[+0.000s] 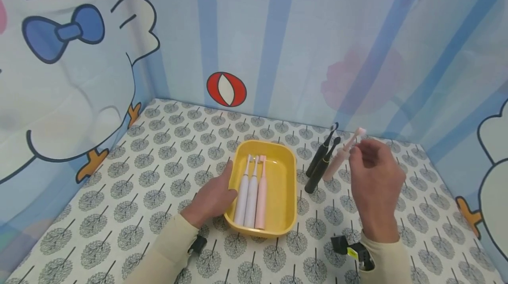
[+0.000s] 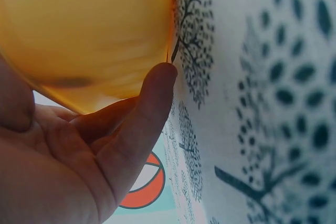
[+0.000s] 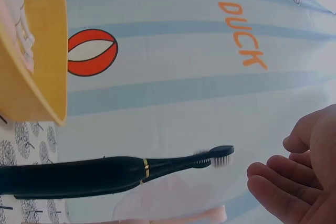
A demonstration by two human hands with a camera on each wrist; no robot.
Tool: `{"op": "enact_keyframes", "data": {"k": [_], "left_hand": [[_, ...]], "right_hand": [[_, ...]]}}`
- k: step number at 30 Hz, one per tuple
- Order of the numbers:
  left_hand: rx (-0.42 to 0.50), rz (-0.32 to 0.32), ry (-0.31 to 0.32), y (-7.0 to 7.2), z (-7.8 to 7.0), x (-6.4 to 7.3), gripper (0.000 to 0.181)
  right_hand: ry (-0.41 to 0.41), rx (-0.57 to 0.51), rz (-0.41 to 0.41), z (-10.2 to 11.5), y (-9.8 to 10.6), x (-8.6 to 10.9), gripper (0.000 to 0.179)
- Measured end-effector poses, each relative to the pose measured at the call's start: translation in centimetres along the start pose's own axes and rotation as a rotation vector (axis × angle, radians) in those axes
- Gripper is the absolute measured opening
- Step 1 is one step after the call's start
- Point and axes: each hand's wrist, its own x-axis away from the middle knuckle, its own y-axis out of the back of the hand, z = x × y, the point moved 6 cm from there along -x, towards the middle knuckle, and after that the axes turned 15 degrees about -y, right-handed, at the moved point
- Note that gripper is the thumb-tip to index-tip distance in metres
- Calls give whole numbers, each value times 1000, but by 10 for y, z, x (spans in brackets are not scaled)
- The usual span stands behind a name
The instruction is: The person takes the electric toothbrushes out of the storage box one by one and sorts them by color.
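Note:
On the left side of the yellow tray [image 1: 279, 226], my left hand [image 1: 214, 198] grips its wall; the left wrist view has the fingers [image 2: 152, 98] curved against the outside. Inside the tray two white electric toothbrushes [image 1: 242, 198] and a pink one [image 1: 262, 200] lie side by side, heads away from me. Right of the tray, two black electric toothbrushes [image 1: 317, 176] and another pink toothbrush [image 1: 337, 162] stand upright. My right hand [image 1: 377, 180] is beside that pink brush's head. In the right wrist view its loosely bent fingers [image 3: 278, 192] hold nothing and are apart from the brushes.
A tablecloth [image 1: 155, 182] printed with trees covers the table. Behind it hangs a blue and white striped curtain [image 1: 246, 24] with cartoon prints, close to the standing toothbrushes.

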Motion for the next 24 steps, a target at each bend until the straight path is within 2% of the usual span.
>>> {"op": "enact_keyframes", "data": {"k": [7, 14, 24], "left_hand": [[-12, 5, 13, 1, 0, 1, 82], [-17, 5, 14, 0, 1, 1, 83], [10, -1, 10, -1, 2, 0, 84]], "right_hand": [[5, -43, 129, 12, -15, 7, 17], [-8, 15, 232, 15, -38, 16, 21], [-28, 34, 369, 17, -66, 23, 23]]}}
